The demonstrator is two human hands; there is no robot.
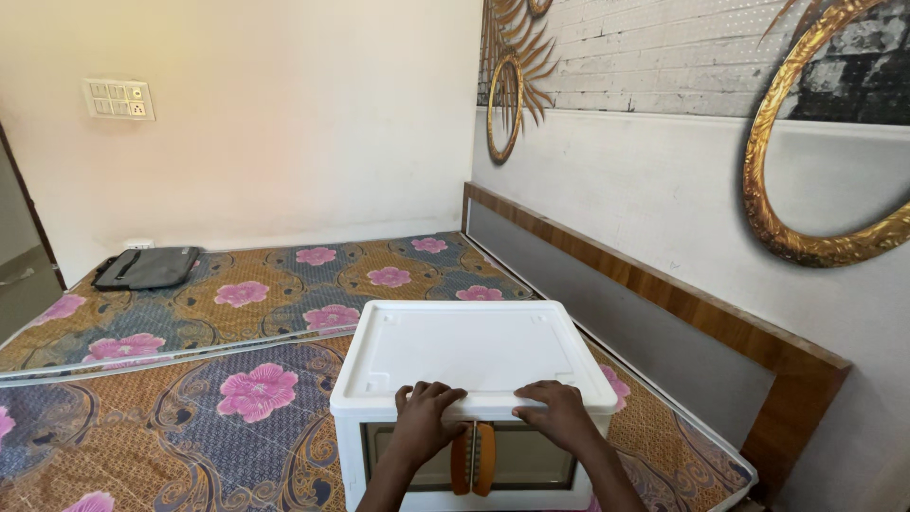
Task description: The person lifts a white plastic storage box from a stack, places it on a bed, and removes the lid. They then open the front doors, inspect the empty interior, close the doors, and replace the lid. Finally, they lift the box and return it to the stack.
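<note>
A white plastic storage box [464, 346] with a flat lid stands on a flower-patterned mattress [246, 379]. Its front has clear double doors with two orange handles [472, 460] in the middle. My left hand [425, 417] lies palm down on the lid's front edge, fingers curled over the top. My right hand [559, 412] rests beside it on the same edge, a little to the right. Both hands press on the lid just above the orange handles and hold nothing else.
A dark grey flat bag [150, 267] lies at the mattress's far left corner. A wooden headboard [664, 303] runs along the right wall, with round gold frames [806, 190] above it. A switch panel [118, 99] sits on the back wall.
</note>
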